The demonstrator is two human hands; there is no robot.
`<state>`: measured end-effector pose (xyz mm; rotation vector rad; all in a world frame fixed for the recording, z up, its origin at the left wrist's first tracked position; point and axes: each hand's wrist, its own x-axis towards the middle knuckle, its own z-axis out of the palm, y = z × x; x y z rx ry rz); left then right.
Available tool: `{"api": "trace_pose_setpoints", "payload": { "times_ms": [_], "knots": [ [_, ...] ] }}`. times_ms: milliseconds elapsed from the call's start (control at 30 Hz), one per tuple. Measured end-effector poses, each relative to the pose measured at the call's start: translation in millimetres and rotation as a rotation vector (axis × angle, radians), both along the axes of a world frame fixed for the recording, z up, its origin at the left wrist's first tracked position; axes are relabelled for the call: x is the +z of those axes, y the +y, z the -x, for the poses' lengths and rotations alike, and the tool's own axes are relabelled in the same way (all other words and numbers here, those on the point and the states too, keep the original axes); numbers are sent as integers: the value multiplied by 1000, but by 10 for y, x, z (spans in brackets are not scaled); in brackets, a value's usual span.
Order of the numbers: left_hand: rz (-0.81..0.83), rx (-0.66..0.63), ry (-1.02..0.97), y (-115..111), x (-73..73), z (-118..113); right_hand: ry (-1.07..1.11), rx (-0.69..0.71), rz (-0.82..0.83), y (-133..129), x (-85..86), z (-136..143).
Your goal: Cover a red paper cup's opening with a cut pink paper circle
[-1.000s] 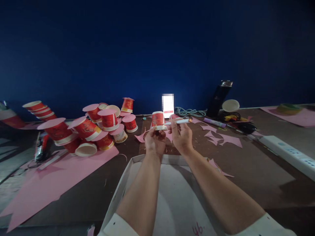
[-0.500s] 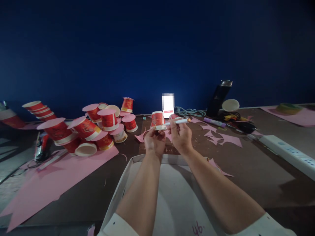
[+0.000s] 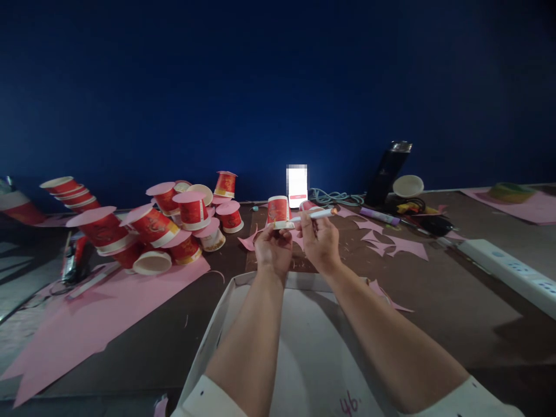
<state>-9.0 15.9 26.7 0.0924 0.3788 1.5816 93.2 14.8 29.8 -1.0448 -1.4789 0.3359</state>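
Near the middle, my left hand [image 3: 274, 250] holds a red paper cup [image 3: 278, 209] from below, its pale rim facing down. My right hand [image 3: 320, 240] grips a white pen-like tool [image 3: 319, 214] with an orange end. The tool's left tip reaches the cup near its rim; exact contact is too small to tell. Behind the right hand, part of another red-pink round object [image 3: 306, 205] shows. A lit phone [image 3: 297, 186] stands upright just behind the cup.
On the left, several red cups [image 3: 191, 209] with pink discs stand around pink paper [image 3: 130, 301]. Pink scraps [image 3: 406, 246], a purple tube [image 3: 379, 216], a dark bottle [image 3: 388, 172] and a power strip [image 3: 508, 266] lie right. A white box lid [image 3: 304, 282] sits beneath my forearms.
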Motion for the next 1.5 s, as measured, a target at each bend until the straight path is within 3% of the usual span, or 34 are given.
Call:
{"api": "trace_pose_setpoints", "payload": {
  "times_ms": [1233, 1500],
  "knots": [
    [28, 28, -7, -25, 32, 7, -8, -31, 49, -38, 25, 6],
    [-33, -15, 14, -1, 6, 29, 307, 2, -22, -24, 119, 11]
  ]
}}
